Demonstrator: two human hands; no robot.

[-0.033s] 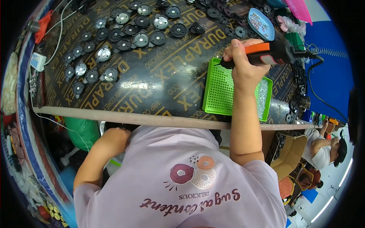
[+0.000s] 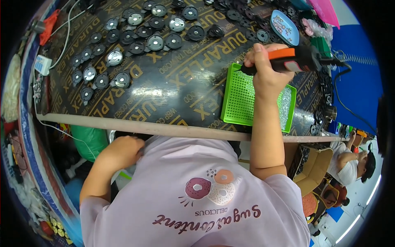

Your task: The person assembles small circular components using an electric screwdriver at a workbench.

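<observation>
My right hand is wrapped around a black electric screwdriver with an orange lever. Its dark tip points left, over the far part of a green perforated tray. A heap of small clear or silvery pieces lies at the tray's right side, partly behind my wrist. My left hand is low, beside my shirt and just below the table's front edge; its fingers are in shadow and partly hidden, so what they hold, if anything, does not show.
Several round black discs with tabs, some silver-faced, are spread on the dark table. A blue dish of small parts sits at the far right. A black cable hangs beyond the screwdriver. Below the table stands an open cardboard box.
The view has shifted slightly, and my left hand sits a little higher against the table edge. My right hand keeps its hold on the screwdriver above the tray.
</observation>
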